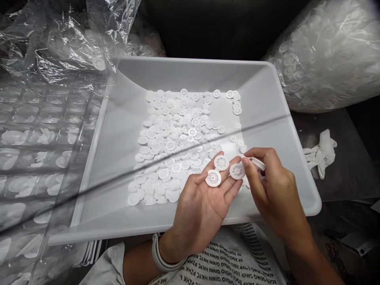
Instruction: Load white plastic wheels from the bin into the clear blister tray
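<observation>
The left hand (pixel 202 209) lies open, palm up, gripping nothing; three white spoked wheels (pixel 221 162) rest loose on its fingers. The right hand (pixel 274 190) is curled shut on several more white discs (pixel 257 163), and its thumb tip touches the wheel nearest it on the left fingertips. Both hands hover over the near right corner of a grey plastic tray (pixel 118 130). A flat pile of wheels (pixel 178 138) covers the tray floor. A clear bag of wheels (pixel 326 51) stands at far right, and clear plastic sheeting (pixel 38 130) lies to the left.
</observation>
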